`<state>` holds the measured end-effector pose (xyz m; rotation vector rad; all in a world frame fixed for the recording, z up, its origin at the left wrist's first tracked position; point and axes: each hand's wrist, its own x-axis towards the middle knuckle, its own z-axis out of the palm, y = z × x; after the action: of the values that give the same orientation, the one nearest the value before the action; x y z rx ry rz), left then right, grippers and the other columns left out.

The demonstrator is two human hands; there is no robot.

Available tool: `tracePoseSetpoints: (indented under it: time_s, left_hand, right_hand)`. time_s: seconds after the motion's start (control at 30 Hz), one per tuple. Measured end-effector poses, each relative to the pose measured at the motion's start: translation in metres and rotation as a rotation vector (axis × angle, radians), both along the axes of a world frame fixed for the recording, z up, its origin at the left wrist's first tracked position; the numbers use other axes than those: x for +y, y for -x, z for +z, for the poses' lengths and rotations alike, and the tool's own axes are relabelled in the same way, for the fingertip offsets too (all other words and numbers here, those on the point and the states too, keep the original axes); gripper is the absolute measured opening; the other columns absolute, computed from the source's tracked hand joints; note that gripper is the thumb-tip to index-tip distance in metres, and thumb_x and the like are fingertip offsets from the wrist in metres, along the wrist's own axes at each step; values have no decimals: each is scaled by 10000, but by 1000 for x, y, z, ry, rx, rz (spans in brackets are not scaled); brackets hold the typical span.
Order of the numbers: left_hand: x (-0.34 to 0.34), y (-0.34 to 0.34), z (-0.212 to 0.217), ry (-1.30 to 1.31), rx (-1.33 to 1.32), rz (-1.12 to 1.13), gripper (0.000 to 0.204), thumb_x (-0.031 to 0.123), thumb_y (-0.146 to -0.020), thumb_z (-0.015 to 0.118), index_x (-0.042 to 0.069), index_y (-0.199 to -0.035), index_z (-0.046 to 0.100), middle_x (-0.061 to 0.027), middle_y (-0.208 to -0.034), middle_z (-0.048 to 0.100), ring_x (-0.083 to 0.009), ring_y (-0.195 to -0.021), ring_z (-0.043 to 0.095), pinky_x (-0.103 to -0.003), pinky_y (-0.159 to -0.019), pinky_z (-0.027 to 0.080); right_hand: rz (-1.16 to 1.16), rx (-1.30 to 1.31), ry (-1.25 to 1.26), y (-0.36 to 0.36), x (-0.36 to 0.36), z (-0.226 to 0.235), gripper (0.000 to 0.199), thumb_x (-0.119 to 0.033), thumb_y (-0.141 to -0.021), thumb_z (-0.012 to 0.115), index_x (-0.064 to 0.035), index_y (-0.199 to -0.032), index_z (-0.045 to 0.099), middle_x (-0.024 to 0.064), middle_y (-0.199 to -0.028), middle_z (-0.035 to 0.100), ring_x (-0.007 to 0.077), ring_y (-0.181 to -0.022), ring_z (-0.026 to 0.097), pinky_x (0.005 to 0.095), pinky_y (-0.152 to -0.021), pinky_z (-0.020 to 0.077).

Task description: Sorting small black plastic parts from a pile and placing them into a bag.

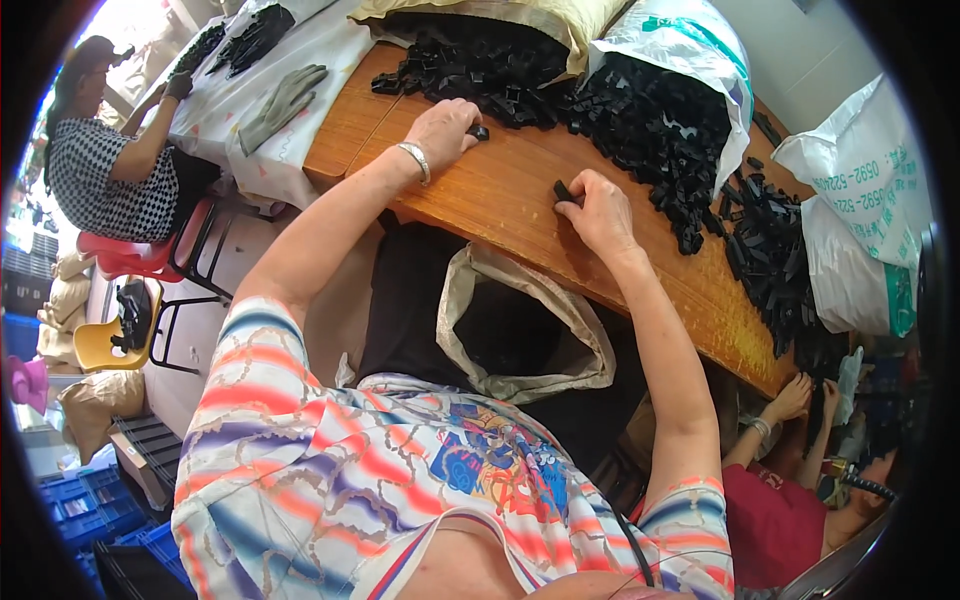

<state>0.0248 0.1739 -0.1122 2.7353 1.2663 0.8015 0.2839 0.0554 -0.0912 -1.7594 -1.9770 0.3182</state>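
Head view: left hand (443, 130) and right hand (606, 218) pinch black pieces (564, 193).

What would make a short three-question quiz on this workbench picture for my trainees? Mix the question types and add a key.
1. Multiple choice: what does the camera wearer's right hand hold at its fingertips?
A. A white cup
B. A small black piece
C. A red ball

2. True or false: the grey glove lies on the white cloth.

3. Short answer: on which side, left or right, does the camera wearer have a silvery bracelet?

Key: 1. B; 2. True; 3. Left.
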Motion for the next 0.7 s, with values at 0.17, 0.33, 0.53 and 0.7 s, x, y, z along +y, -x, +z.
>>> tracePoseSetpoints:
  time_s: [0.17, 0.33, 0.53, 0.7]
  left_hand:
    - [-34, -30, 15, 235, -170, 48, 249, 119, -794, 750, 44, -928, 555, -153, -894, 628, -345, -884, 614, -418, -795, 497]
    - [-44, -35, -1, 48, -201, -177, 201, 59, -758, 744, 59, -882, 586, -98, -907, 608, -305, -924, 572, -385, -814, 489]
    - [-62, -34, -5, -60, -175, -303, 209, 42, -766, 733, 57, -923, 595, -88, -985, 603, -301, -996, 553, -373, -864, 481]
    - [-66, -26, -1, 6, -322, -165, 383, 115, -741, 783, 52, -1079, 615, -91, -1041, 615, -295, -1040, 557, -399, -923, 463]
  right_hand:
    - [12, 19, 29, -11, -21, -4, 256, -86, -735, 804, -21, -859, 590, 158, -896, 669, 357, -872, 653, 423, -733, 516]
    - [33, 57, -41, -6, -32, -4, 229, -49, -751, 779, -19, -902, 609, 163, -947, 665, 358, -898, 650, 426, -756, 523]
    - [116, 40, -72, -11, -31, -3, 246, -27, -762, 754, -14, -991, 664, 162, -965, 656, 349, -896, 655, 418, -774, 531]
    - [131, 133, -140, 6, -12, 7, 221, -19, -770, 736, -8, -980, 667, 156, -955, 652, 342, -881, 657, 407, -765, 533]
